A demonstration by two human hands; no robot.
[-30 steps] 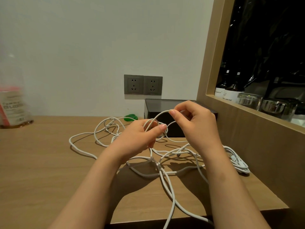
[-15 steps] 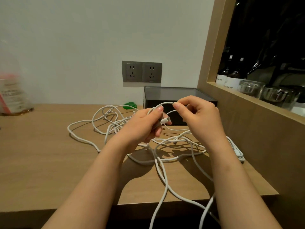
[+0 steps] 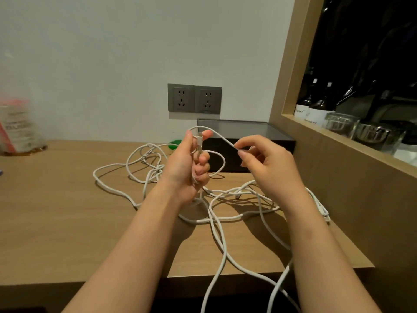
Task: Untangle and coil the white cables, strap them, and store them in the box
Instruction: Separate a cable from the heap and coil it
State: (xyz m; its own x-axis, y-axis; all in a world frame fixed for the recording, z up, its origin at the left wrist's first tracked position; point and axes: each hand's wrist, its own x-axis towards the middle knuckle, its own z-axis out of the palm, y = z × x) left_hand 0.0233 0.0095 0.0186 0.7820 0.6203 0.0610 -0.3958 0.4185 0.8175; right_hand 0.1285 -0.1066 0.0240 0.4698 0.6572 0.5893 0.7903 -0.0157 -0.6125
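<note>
Head view: left hand (image 3: 189, 168) grips white cables (image 3: 216, 220), right hand (image 3: 266, 163) pinches; tangle fronts box (image 3: 248, 129).

This looks like a lived-in room, either a home or a hotel room; the view does not settle which. A wood-veneer tabletop (image 3: 56, 199) is built against a plain white wall. A grey double wall socket (image 3: 194, 99) sits behind and above the left grip (image 3: 194, 163). To the right of the right grip (image 3: 268, 168), a wood-framed recess (image 3: 291, 64) holds labelled dark bottles (image 3: 316, 109), a glass tumbler (image 3: 340, 124) and a metal cup (image 3: 372, 134).
</note>
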